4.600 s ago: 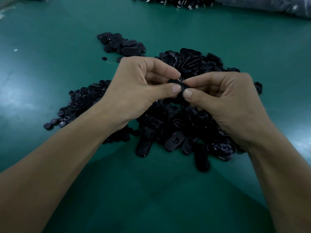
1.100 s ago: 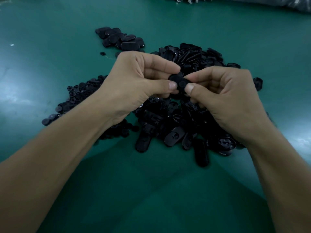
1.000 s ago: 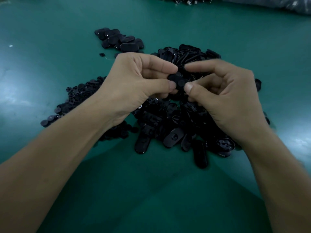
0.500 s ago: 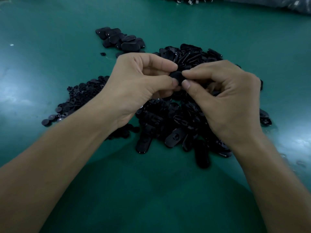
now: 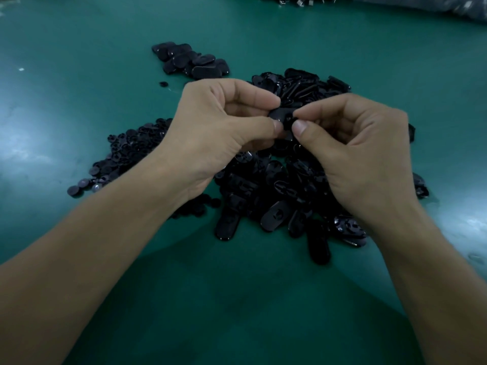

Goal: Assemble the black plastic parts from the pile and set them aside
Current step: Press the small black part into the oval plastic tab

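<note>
Above the glossy black pile (image 5: 276, 191), left hand (image 5: 216, 133) and right hand (image 5: 369, 154) together, both tight around one flat oblong part (image 5: 283, 115).

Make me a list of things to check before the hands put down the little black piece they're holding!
1. Left hand pinches the black part between thumb and fingers: ok.
2. Right hand pinches the same part from the other side: ok.
3. The pieces are snapped fully together: cannot tell, the fingertips hide the joint.
4. The small far group of oval pieces, likely the finished ones, lies apart from the big pile: ok.
5. Bare green table beside that group for one more piece: ok.
6. The part is held above the big pile, not touching it: ok.
</note>
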Demonstrator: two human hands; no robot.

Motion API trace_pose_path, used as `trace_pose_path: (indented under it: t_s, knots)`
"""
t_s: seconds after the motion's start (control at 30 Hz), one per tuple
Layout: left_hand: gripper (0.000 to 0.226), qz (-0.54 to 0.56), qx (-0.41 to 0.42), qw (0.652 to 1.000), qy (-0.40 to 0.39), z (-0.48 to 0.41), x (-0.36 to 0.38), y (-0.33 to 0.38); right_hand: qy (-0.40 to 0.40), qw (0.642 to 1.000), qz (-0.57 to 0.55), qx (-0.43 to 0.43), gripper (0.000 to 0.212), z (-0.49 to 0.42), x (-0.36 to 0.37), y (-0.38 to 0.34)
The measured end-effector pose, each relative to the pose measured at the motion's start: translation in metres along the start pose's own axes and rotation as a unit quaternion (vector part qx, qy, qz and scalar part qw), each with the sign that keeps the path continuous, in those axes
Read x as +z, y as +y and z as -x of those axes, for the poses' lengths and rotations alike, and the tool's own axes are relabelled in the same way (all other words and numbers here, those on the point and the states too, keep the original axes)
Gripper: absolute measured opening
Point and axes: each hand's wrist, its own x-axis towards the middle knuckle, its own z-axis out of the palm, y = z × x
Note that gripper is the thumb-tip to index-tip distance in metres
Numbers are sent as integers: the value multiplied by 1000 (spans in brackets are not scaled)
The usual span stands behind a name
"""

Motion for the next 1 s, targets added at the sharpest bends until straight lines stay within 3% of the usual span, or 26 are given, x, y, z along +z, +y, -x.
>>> trace_pose_path:
  t_s: [0.77,1.0]
  knots:
    - [28,-115,91,989,-35,-1,-1,-6,-2,1000,18,18,24,-1,-1,0]
    - [22,-215,152,965,10,3,5,-12,26,996,77,19,23,5,6,-4]
